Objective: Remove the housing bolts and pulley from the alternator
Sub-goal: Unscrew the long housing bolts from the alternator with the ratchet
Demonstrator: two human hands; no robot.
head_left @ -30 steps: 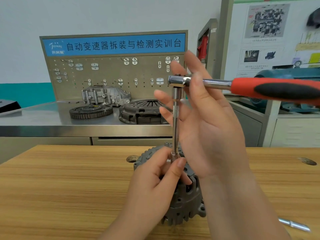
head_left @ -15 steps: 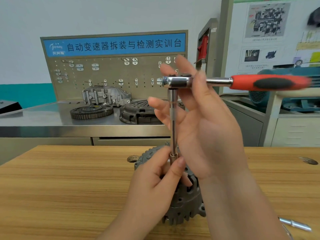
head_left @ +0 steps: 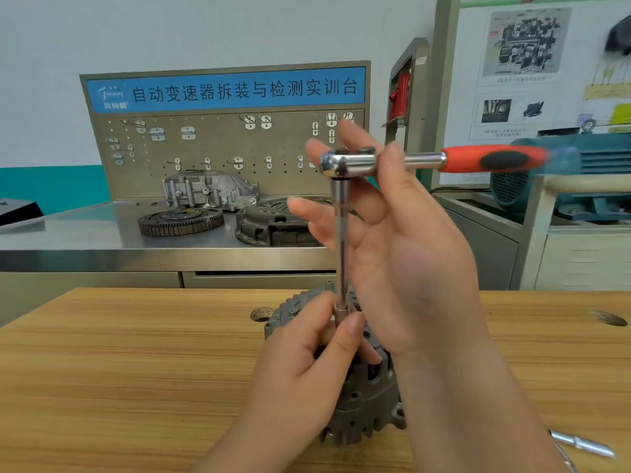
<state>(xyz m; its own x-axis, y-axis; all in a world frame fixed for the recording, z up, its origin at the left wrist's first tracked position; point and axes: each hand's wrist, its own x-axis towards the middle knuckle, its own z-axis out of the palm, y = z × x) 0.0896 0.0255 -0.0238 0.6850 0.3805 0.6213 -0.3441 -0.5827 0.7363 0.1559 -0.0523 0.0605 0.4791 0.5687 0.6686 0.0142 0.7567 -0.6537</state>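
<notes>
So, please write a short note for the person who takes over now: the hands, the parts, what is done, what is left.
Left hand pinches the lower end of the slim steel extension bar on top of the grey ribbed metal alternator.
Right hand holds, between thumb and forefinger, the head of the chrome ratchet wrench with red-and-black handle.
The alternator stands on the wooden table.
Done: tool set on top; no loose bolt is visible.
Left: housing bolts, then pulley, which is hidden.
</notes>
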